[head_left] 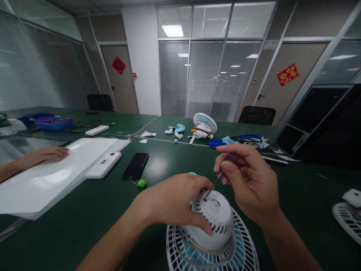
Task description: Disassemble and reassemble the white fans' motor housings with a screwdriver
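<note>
Worktop (121, 229) dark green. Toward its far left corner, a blue plastic basket (55, 127), open-topped, heaped with small mixed pieces, some red; too small to sort. No lid visible.

By the left edge, another person's hand (49, 153) lies flat on glossy white sheets (70, 158). Beside the sheets, a white rounded slab marked "2" (104, 165); next, a black phone (135, 165) with a green charm (142, 183).

Toward the near edge: the person's left hand (175, 199) grasps a white slotted plastic motor housing (220, 226) from its left side, thumb on the near wall, fingers behind. Housing sits back-up on a white round fan grille (248, 241), pale blue blades beneath.

A thin screwdriver with a translucent purple handle (220, 174) meets the housing's top at a dark recess, on the side nearer the left fingers. Its long axis tilts: tip low and left, handle high and right, so not square to the top face. Whether the tip is seated cannot be told. Right hand (251, 177) pinches the handle between thumb and fingers; recess lies down and left of it.

Beyond, nearer the far edge, a second white fan (205, 125). At the right edge, part of another white grille (348, 220).
</note>
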A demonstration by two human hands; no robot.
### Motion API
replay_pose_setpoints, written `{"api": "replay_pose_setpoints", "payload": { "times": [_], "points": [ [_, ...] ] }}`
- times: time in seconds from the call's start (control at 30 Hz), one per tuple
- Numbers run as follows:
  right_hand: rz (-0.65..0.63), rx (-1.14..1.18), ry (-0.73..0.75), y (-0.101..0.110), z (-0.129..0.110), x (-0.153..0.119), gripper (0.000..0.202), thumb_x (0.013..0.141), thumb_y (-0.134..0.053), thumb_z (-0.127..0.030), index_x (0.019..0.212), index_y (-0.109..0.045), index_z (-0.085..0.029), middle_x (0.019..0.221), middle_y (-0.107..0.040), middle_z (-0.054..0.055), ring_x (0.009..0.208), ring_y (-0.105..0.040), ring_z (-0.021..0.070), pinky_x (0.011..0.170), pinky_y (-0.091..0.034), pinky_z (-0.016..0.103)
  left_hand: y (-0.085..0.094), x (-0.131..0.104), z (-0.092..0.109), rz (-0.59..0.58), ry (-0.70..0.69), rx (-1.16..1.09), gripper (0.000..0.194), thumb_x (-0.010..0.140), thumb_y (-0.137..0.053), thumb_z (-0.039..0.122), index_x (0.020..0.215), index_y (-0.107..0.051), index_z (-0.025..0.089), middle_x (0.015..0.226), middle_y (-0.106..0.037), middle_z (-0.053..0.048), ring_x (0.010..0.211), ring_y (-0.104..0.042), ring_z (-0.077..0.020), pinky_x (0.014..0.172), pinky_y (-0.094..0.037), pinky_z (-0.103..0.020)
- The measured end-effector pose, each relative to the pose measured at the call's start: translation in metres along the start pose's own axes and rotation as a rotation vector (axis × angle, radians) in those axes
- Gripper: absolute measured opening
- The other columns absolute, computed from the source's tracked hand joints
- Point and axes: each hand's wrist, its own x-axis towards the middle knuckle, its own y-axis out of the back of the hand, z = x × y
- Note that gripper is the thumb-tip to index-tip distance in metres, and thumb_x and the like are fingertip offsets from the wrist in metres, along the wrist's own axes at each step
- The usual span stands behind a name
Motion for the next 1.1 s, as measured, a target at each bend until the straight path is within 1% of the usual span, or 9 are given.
{"api": "replay_pose_setpoints", "payload": {
  "times": [0.17,0.37,0.6,0.73,0.87,1.0,1.1],
  "points": [
    [-0.050,-0.090,0.025,0.004,0.003,-0.004,0.021,0.096,-0.054,-0.019,0.116,-0.057,-0.026,0.080,-0.060,-0.005,0.058,-0.055,0.0048,0.052,-0.046,0.017,0.000,0.001,0.000,-0.021,0.004,0.005,0.052,0.070,-0.084,0.035,0.113,-0.062,0.017,0.115,-0.068,-0.009,0.099,-0.065,-0.0269,0.081,-0.048,-0.033],
    [-0.068,-0.116,0.024,0.003,0.003,-0.004,0.020,0.096,-0.055,-0.022,0.116,-0.057,-0.025,0.081,-0.061,-0.004,0.059,-0.056,0.0070,0.052,-0.046,0.021,0.000,0.001,0.001,-0.021,0.013,0.017,0.048,0.071,-0.083,0.034,0.110,-0.062,0.015,0.112,-0.069,-0.009,0.096,-0.065,-0.0271,0.081,-0.048,-0.035],
    [-0.072,-0.091,0.018,0.004,0.003,-0.005,0.021,0.096,-0.055,-0.023,0.117,-0.057,-0.025,0.082,-0.061,-0.002,0.059,-0.056,0.0085,0.052,-0.046,0.022,0.000,0.001,-0.001,-0.025,0.004,0.017,0.056,0.071,-0.084,0.035,0.119,-0.060,0.017,0.117,-0.068,-0.011,0.103,-0.065,-0.0299,0.084,-0.048,-0.037],
    [-0.095,-0.074,0.025,0.005,0.003,-0.004,0.023,0.096,-0.056,-0.022,0.118,-0.056,-0.026,0.083,-0.060,-0.003,0.059,-0.055,0.0067,0.052,-0.046,0.020,0.000,0.000,0.000,-0.021,0.001,0.009,0.059,0.072,-0.083,0.036,0.121,-0.060,0.015,0.117,-0.068,-0.011,0.103,-0.064,-0.0295,0.086,-0.048,-0.038],
    [-0.108,-0.077,0.031,0.005,0.002,-0.005,0.023,0.096,-0.054,-0.020,0.119,-0.056,-0.026,0.085,-0.060,-0.003,0.060,-0.056,0.0070,0.054,-0.046,0.021,0.000,0.000,0.000,-0.032,0.007,0.018,0.059,0.072,-0.083,0.036,0.122,-0.059,0.015,0.117,-0.067,-0.011,0.104,-0.064,-0.0301,0.087,-0.048,-0.039],
    [-0.181,-0.095,0.085,0.009,-0.002,-0.005,0.027,0.098,-0.049,-0.019,0.125,-0.053,-0.025,0.085,-0.061,-0.001,0.066,-0.058,0.0089,0.059,-0.048,0.022,-0.001,0.000,-0.001,-0.029,-0.006,0.005,0.062,0.073,-0.083,0.036,0.125,-0.057,0.016,0.120,-0.066,-0.012,0.108,-0.063,-0.0305,0.093,-0.047,-0.041],
    [-0.228,-0.117,0.096,0.012,-0.005,-0.006,0.032,0.099,-0.044,-0.020,0.130,-0.051,-0.026,0.089,-0.063,0.001,0.072,-0.060,0.0118,0.063,-0.051,0.024,0.000,0.000,-0.001,-0.025,-0.004,0.002,0.062,0.072,-0.084,0.036,0.124,-0.057,0.016,0.118,-0.066,-0.011,0.107,-0.063,-0.0308,0.093,-0.048,-0.041]
  ]
}}
